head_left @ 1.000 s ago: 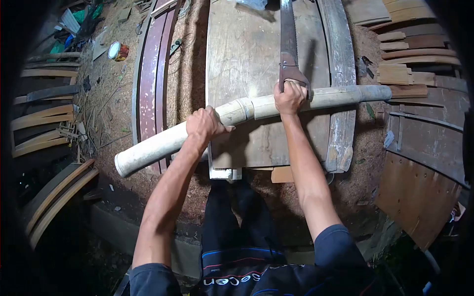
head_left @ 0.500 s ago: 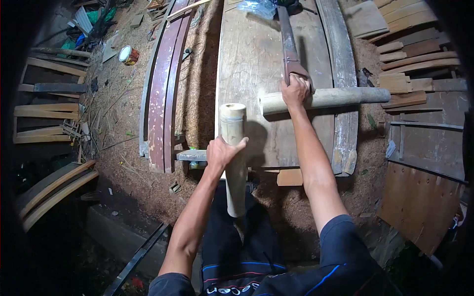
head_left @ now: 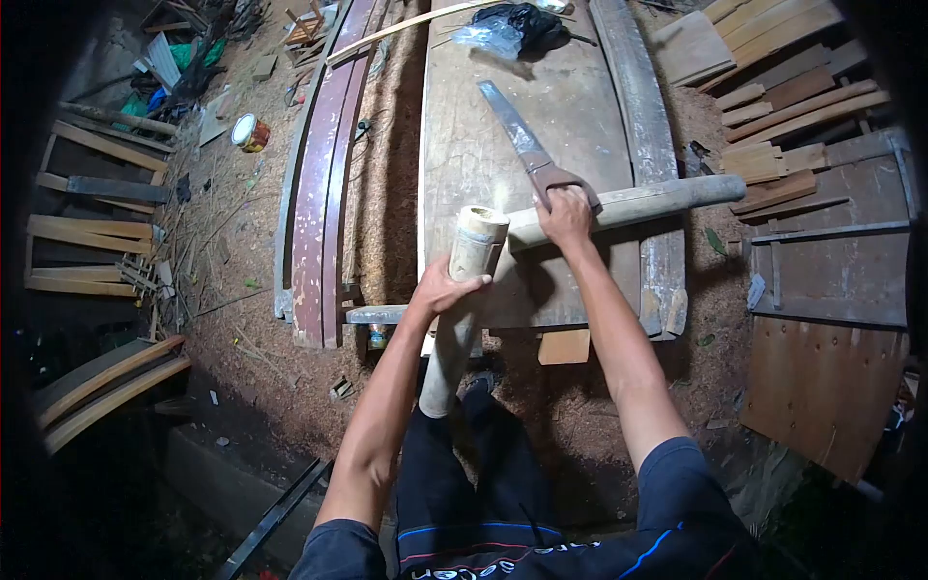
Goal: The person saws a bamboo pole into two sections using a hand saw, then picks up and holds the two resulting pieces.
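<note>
My left hand [head_left: 448, 290] is wrapped round a piece of bamboo pole [head_left: 472, 256] near the table's front edge. The open cut end faces up towards me and the lower end slants down to the left, above my legs. My right hand [head_left: 566, 215] grips the handle of a handsaw [head_left: 522, 140], whose blade points away and to the left over the table. Under the saw handle, a second bamboo pole [head_left: 667, 203] lies across the table, sticking out past its right side. Its left end is partly hidden behind the upright piece.
The wooden worktable [head_left: 464, 135] carries a black plastic bag [head_left: 530, 31] and clear plastic at its far end. Long maroon boards [head_left: 319, 184] run along the left. A paint can [head_left: 250, 132] stands on the sawdust floor. Planks [head_left: 773, 29] are stacked at right.
The saw blade has swung to the left with my right hand, which has shifted slightly left and nearer. The held bamboo has tilted, its top moving right and its bottom left.
</note>
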Demonstrator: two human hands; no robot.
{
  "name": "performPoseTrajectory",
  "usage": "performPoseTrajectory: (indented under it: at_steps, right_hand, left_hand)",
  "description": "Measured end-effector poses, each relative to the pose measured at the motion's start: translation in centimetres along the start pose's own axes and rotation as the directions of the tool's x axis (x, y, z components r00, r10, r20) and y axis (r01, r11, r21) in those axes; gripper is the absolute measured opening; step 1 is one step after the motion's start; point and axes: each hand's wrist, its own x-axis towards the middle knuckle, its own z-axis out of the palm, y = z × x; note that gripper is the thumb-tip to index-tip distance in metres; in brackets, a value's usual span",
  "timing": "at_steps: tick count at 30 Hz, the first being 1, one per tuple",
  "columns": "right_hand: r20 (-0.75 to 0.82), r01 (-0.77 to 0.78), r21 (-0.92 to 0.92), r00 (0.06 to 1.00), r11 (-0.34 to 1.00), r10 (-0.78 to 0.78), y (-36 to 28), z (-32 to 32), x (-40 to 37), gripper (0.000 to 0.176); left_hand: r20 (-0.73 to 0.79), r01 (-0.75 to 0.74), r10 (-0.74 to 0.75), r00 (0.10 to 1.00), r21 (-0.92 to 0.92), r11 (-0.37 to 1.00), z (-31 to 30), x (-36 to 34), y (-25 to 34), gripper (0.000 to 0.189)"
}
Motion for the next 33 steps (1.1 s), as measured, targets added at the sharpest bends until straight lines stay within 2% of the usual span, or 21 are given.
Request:
performPoseTrajectory:
  at_steps: [1, 3, 4, 5, 7, 8, 11, 12, 15, 17, 21, 23, 25, 26, 28, 29, 31, 32, 33]
  right_hand:
    - [-0.036, 0.032, -0.010, 0.999, 0.999, -0.033, -0.2, -0.1, -0.8, 0.029]
    - [0.007, -0.137, 0.020, 0.991, 0.990, 0.137, -1.5, -0.6, -2.8, 0.026]
    - [-0.018, -0.186, 0.021, 0.982, 0.982, 0.187, -1.9, -0.4, -3.8, 0.026]
    - [-0.045, -0.235, 0.025, 0.971, 0.972, 0.236, -2.2, -0.3, -4.7, 0.026]
    - [-0.094, -0.225, 0.022, 0.970, 0.974, 0.226, -3.2, -1.4, -5.9, 0.027]
    - [-0.119, -0.222, 0.018, 0.968, 0.975, 0.223, -3.7, -2.0, -6.5, 0.027]
    - [-0.171, -0.341, 0.022, 0.925, 0.940, 0.340, -4.3, -1.8, -8.4, 0.028]
    - [-0.175, -0.420, 0.012, 0.893, 0.908, 0.415, -4.7, -1.8, -8.7, 0.029]
    - [-0.266, -0.531, 0.141, 0.793, 0.836, 0.548, -5.3, -1.5, -9.8, 0.033]
    - [-0.272, -0.558, 0.168, 0.767, 0.813, 0.582, -5.7, -1.5, -11.1, 0.036]
    - [-0.339, -0.603, 0.176, 0.705, 0.778, 0.623, -7.0, -2.3, -12.3, 0.040]
    - [-0.230, -0.723, 0.355, 0.546, 0.592, 0.805, -8.1, -2.6, -12.8, 0.039]
    - [-0.114, -0.742, 0.565, 0.364, 0.361, 0.925, -8.2, -2.9, -12.7, 0.039]
    - [-0.155, -0.716, 0.603, 0.329, 0.353, 0.932, -8.3, -3.1, -12.9, 0.042]
    - [-0.116, -0.686, 0.619, 0.403, 0.383, 0.908, -10.2, -4.1, -14.2, 0.043]
    - [-0.102, -0.665, 0.630, 0.440, 0.400, 0.892, -11.5, -4.7, -14.9, 0.044]
    - [-0.314, -0.541, 0.557, 0.565, 0.630, 0.763, -12.0, -0.5, -17.6, 0.048]
    - [-0.103, -0.662, 0.577, 0.521, 0.478, 0.847, -13.3, -1.7, -17.4, 0.049]
    - [-0.062, -0.641, 0.641, 0.504, 0.422, 0.861, -14.0, -2.0, -17.3, 0.050]
  left_hand:
    - [0.033, -0.017, 0.018, 0.999, -0.036, 0.999, -0.2, 0.4, -0.5, 0.065]
    - [0.016, 0.017, -0.015, 1.000, -0.130, 0.991, -0.4, 0.8, -1.4, 0.064]
    - [-0.014, 0.117, -0.120, 0.993, -0.122, 0.986, -0.5, 1.4, -2.6, 0.062]
    - [-0.036, 0.079, -0.090, 0.995, -0.223, 0.972, -0.3, 1.8, -3.8, 0.062]
    - [-0.043, 0.094, -0.111, 0.993, -0.294, 0.951, -0.2, 1.7, -3.2, 0.062]
    - [-0.042, 0.093, -0.111, 0.993, -0.306, 0.948, -0.1, 1.5, -2.9, 0.062]
    - [-0.013, 0.077, -0.085, 0.996, -0.328, 0.941, 0.4, 1.9, -1.9, 0.060]
    - [0.007, 0.068, -0.070, 0.998, -0.331, 0.941, 0.5, 1.9, -1.4, 0.059]
    - [0.068, 0.050, -0.030, 0.997, -0.319, 0.947, 0.8, 3.0, -2.6, 0.058]
    - [0.100, 0.077, -0.047, 0.994, -0.315, 0.946, 0.6, 3.3, -2.5, 0.063]
    - [0.153, 0.066, -0.019, 0.988, -0.303, 0.951, 0.9, 3.5, -0.7, 0.061]
    - [0.258, 0.095, -0.018, 0.966, -0.288, 0.953, 1.0, 4.5, -1.0, 0.059]
    - [0.340, 0.121, -0.016, 0.940, -0.289, 0.950, 1.9, 5.3, -2.2, 0.057]
    - [0.369, 0.126, -0.009, 0.929, -0.293, 0.948, 2.4, 5.8, -2.6, 0.056]
    - [0.447, 0.188, -0.035, 0.894, -0.302, 0.935, 2.7, 5.8, -2.2, 0.054]
    - [0.466, 0.152, -0.013, 0.885, -0.260, 0.954, 3.1, 5.8, -2.5, 0.054]
    - [0.486, 0.035, 0.056, 0.872, -0.176, 0.984, 3.3, 7.2, -3.1, 0.053]
    - [0.474, 0.020, 0.117, 0.873, -0.274, 0.962, 3.9, 7.2, -3.5, 0.052]
    - [0.496, 0.079, 0.080, 0.865, -0.292, 0.953, 3.9, 7.3, -3.3, 0.052]
